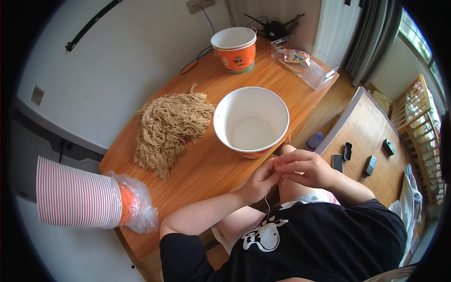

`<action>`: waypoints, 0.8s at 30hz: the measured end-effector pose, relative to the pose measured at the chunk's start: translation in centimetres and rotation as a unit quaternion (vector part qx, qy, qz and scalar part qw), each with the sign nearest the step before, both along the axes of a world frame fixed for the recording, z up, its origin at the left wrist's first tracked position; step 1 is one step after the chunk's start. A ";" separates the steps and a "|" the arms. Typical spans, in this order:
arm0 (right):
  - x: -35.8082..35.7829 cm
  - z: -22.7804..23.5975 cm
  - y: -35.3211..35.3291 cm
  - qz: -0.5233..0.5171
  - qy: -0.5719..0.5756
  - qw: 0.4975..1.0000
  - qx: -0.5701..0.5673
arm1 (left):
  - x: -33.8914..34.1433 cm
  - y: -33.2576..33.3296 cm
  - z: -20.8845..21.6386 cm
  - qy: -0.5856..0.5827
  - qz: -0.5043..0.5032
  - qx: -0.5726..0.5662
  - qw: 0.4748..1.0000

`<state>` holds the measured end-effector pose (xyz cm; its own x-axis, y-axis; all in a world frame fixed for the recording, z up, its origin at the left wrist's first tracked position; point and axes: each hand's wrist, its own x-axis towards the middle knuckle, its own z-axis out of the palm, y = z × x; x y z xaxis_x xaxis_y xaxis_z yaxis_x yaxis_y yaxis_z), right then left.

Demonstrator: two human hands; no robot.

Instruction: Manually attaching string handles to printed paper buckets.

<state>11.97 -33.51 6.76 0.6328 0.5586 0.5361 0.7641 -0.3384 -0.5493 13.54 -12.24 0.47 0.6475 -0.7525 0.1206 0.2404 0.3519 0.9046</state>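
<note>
Wooden bench [199,185]: far paper bucket [238,55] apparently corded, near paper bucket [251,124] seemingly unfinished; bucket stack [80,192] remains, left. Left hand [260,181] and right hand [311,167], fingers closed, pinch a thin cord [268,202].

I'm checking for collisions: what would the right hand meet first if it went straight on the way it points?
Probably the left hand: its fingers sit right by those of the right hand, though depth is unclear.

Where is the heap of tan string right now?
In the head view, the tan string lies on the wooden table, left of centre, just left of the nearer bucket.
</note>
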 end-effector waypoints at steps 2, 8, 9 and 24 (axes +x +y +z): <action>-0.6 -0.5 0.3 -0.056 0.069 0.995 0.034 | 0.5 0.2 -1.2 0.013 -0.016 0.043 0.999; -1.8 -2.3 0.1 -0.135 0.190 0.972 0.036 | 0.8 -0.5 -0.4 -0.064 0.044 0.091 0.993; -2.0 -2.5 0.0 -0.140 0.192 0.971 0.038 | 1.0 -0.5 -0.6 -0.053 0.046 0.081 0.994; -2.4 -3.8 0.0 -0.155 0.052 0.978 0.131 | 0.9 0.2 0.2 0.108 -0.077 0.127 0.983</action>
